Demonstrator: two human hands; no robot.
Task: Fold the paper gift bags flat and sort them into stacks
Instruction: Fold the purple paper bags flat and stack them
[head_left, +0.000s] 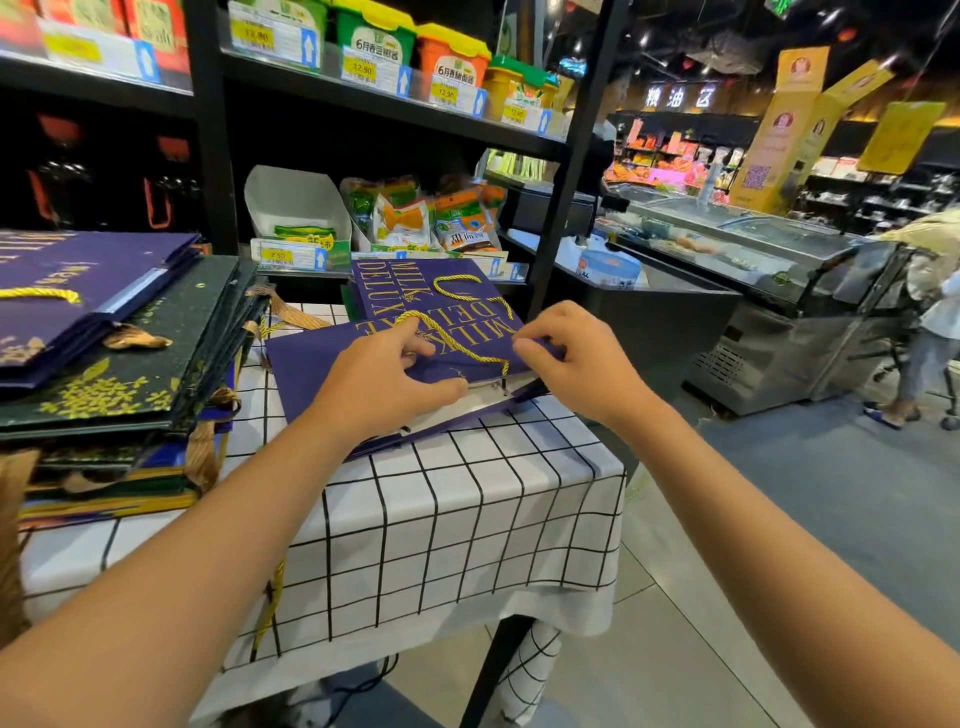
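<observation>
A: We stand at a small desk (467, 519) under a white cloth with a black grid, in a shop aisle. Our left hand (384, 384) and right hand (576, 358) both rest on a purple paper gift bag (322, 364) that lies on the far part of the desk, its gold "MILK DELUXE" lettering upside down to us.

B: How does each grip stand?

A: Our left hand pinches the bag's near top edge, thumb under the panel and fingers over it, beside the gold rope handle (457, 345). Our right hand's fingers are curled onto the bag's right edge, grasping the paper there. The bag's mouth gapes a little toward us, showing a white lining.

B: And the other bags?

A: A second purple bag (415, 283) of the same print lies just behind the first, partly under it, its own gold handle looped on top. To our left a tall stack (130, 374) fills that end of the desk: dark green bags with gold leaf print, purple ones on top, brown ribbon handles poking out at the sides.

B: What lies around us?

A: A black shelf unit (208, 156) behind the desk carries snack packets and tubs with yellow price tags. To the right runs a glass-topped freezer (727, 244), and a person (930, 312) stands at the far right edge with a cart.
</observation>
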